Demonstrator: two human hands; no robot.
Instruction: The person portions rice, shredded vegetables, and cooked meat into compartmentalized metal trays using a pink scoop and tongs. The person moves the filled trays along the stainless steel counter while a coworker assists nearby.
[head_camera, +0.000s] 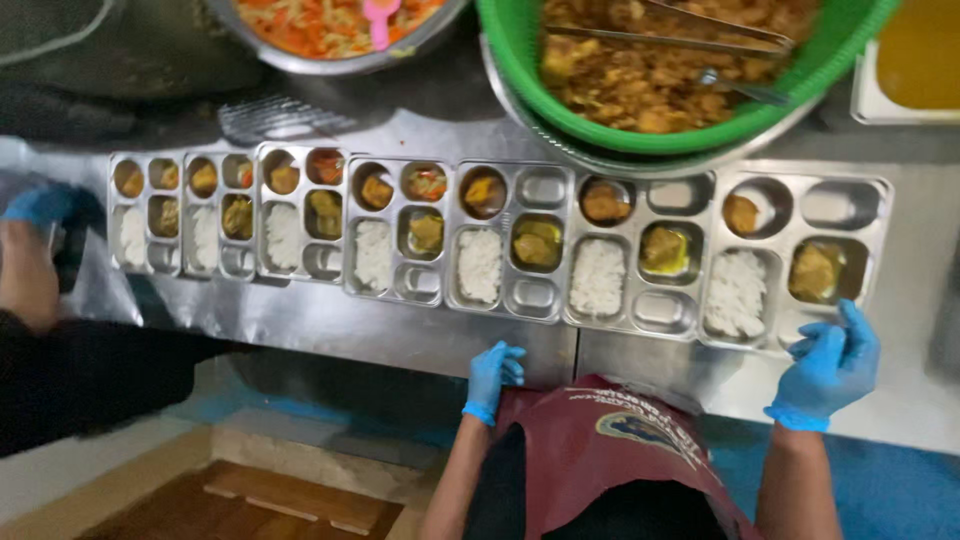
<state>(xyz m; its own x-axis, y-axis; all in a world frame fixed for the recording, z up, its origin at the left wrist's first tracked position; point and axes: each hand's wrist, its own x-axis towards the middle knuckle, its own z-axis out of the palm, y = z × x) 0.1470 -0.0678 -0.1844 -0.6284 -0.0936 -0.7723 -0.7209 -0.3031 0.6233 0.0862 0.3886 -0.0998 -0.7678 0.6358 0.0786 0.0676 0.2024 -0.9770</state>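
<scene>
**Gloved hands beside a row of meal trays**

While the row of steel meal trays (640, 320) lay along the metal counter (330, 325), the person's 2 hands, both in blue gloves, held nothing. The right hand (828, 368) hovered at the near corner of the last tray (872, 195) on that side, fingers loosely spread, perhaps just touching its rim. The left hand (493, 375) hung below the counter edge, half curled and empty, near the maroon apron (590, 450). Each tray carried white rice (735, 292) and a portion of yellow curry (815, 272). Behind the trays stood a green basket (690, 125) of fried food with metal tongs (700, 30). At the far left, a co-worker's gloved hand (40, 205) rested by the first tray.
</scene>
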